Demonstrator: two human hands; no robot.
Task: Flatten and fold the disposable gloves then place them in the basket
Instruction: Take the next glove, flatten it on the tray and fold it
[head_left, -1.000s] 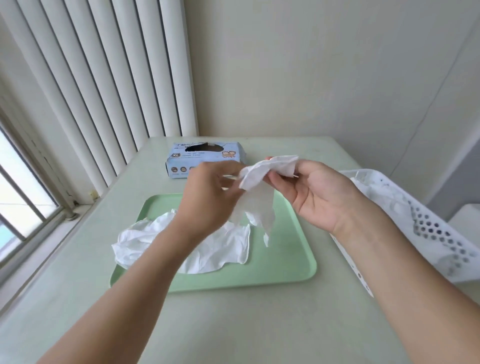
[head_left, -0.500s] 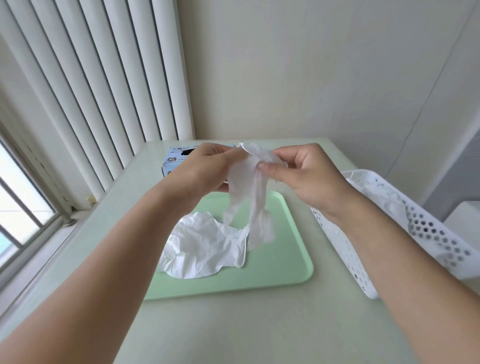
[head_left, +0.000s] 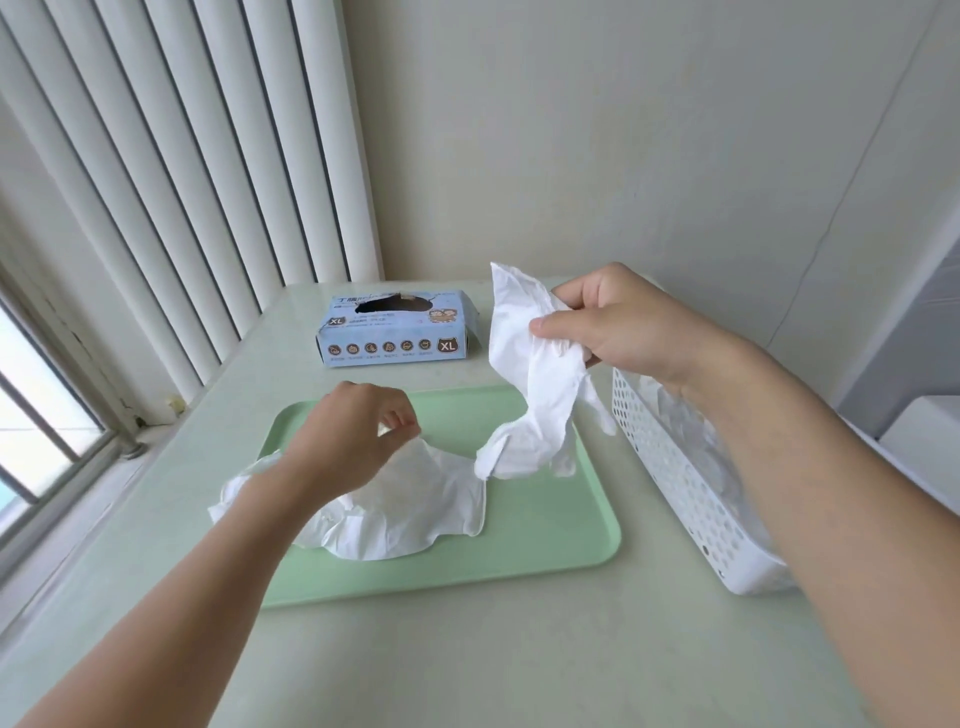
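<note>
My right hand (head_left: 618, 325) pinches one crumpled glove (head_left: 535, 384); left hand (head_left: 353, 441) curled above the tray's (head_left: 571, 540) pile (head_left: 395, 514); basket (head_left: 670, 483) holds some; more remain

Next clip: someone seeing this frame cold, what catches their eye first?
The crumpled white glove hanging in mid-air, gripped by the right hand above the far right corner of the green tray. Below it, the left hand pinches the loose pile of gloves on the tray. After that, the white perforated basket to the right and the blue XL glove box behind the tray.
</note>
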